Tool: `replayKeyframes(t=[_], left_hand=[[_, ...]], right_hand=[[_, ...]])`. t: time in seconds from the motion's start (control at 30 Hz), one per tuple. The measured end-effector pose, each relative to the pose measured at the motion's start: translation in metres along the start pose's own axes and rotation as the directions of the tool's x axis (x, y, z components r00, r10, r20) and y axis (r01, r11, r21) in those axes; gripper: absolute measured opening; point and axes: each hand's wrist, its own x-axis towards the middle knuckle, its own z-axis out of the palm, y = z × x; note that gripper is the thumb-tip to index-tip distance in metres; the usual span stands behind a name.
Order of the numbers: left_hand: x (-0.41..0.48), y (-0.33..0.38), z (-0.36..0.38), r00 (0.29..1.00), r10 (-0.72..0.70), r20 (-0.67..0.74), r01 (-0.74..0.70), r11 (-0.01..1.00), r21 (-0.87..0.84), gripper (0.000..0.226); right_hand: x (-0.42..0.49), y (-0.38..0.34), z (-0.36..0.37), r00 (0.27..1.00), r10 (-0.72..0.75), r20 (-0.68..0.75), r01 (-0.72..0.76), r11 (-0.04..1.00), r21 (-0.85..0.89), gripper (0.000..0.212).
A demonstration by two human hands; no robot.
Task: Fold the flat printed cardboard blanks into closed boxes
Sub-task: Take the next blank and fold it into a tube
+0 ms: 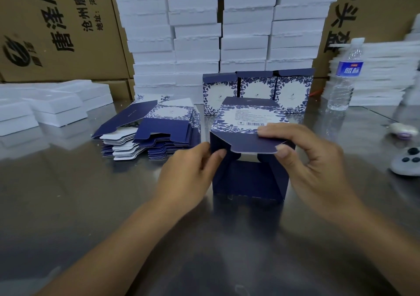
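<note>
A navy and white floral box stands half-formed on the steel table, its near end open toward me. My left hand pinches its left side flap between thumb and fingers. My right hand grips the top flap, thumb under its edge and fingers on the printed panel. A stack of flat printed blanks lies to the left. Three folded boxes stand in a row behind.
Tall stacks of white foam trays rise at the back, more trays at left and right. A water bottle stands at right. A white controller and a small white device lie near the right edge. Brown cartons stand behind.
</note>
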Motion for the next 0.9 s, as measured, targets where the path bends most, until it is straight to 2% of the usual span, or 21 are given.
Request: replayKeyframes(t=[0.13, 0.4, 0.53, 0.7, 0.9], left_hand=[[0.0, -0.002, -0.001, 0.999, -0.023, 0.033, 0.024, 0.999, -0.032, 0.04], [0.003, -0.006, 0.0, 0.998, -0.025, 0.061, 0.026, 1.0, -0.008, 0.048], [0.0, -0.01, 0.003, 0.983, -0.013, 0.182, -0.004, 0.996, 0.094, 0.041], [0.001, -0.011, 0.005, 0.979, 0.006, 0.204, -0.026, 0.995, 0.094, 0.038], [0.003, -0.012, 0.003, 0.973, -0.033, 0.23, 0.015, 0.997, 0.08, 0.044]], right_hand=[[-0.001, 0.002, 0.0, 0.997, -0.071, 0.02, 0.072, 0.996, -0.061, 0.042], [0.0, 0.001, 0.0, 0.998, -0.053, -0.016, 0.053, 0.997, -0.053, 0.042], [0.002, 0.001, -0.002, 0.998, -0.056, -0.043, 0.054, 0.997, -0.057, 0.041], [0.003, 0.001, -0.002, 0.997, -0.06, -0.055, 0.057, 0.996, -0.064, 0.038], [0.002, 0.002, -0.002, 0.998, -0.05, -0.042, 0.048, 0.997, -0.055, 0.037]])
